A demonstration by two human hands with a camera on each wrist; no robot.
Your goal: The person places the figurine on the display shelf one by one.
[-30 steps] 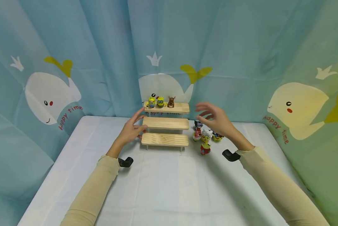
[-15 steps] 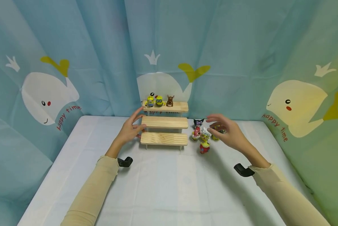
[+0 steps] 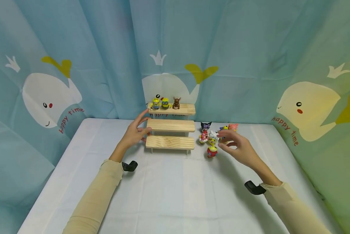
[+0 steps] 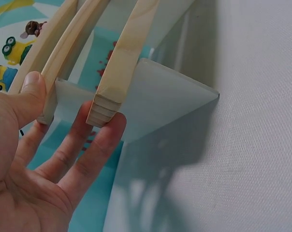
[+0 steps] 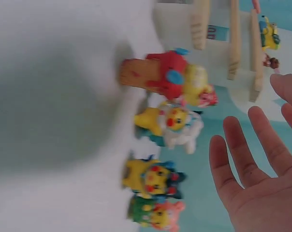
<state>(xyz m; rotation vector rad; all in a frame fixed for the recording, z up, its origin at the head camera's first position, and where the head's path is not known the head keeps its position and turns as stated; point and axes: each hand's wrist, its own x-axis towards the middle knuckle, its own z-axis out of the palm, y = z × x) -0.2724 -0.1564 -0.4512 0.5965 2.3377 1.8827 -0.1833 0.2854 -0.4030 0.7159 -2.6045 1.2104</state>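
A three-tier wooden display stand (image 3: 170, 142) stands at the back of the table. My left hand (image 3: 135, 131) holds its left end, the thumb against the middle board (image 4: 51, 72) and fingertips at the end of the lowest board (image 4: 105, 104). Two yellow minion figurines (image 3: 165, 103) and a brown mouse figurine (image 3: 176, 103) sit on the top board. My right hand (image 3: 239, 148), fingers spread and holding nothing, is beside a group of figurines. The white-fleeced figurine (image 3: 213, 137) is nearest its fingertips; the red-bodied figurine (image 3: 212, 151) stands in front.
Also in the group are a black-eared figurine (image 3: 206, 126), a pink-and-white figurine (image 3: 203, 137) and a pink-headed figurine (image 3: 233, 127), the last partly behind the right hand. A whale-print curtain (image 3: 242, 65) hangs round the white-clothed table (image 3: 175, 195).
My right hand has moved right and down from near the stand's upper right to the figurine group. My left hand keeps its place on the stand.
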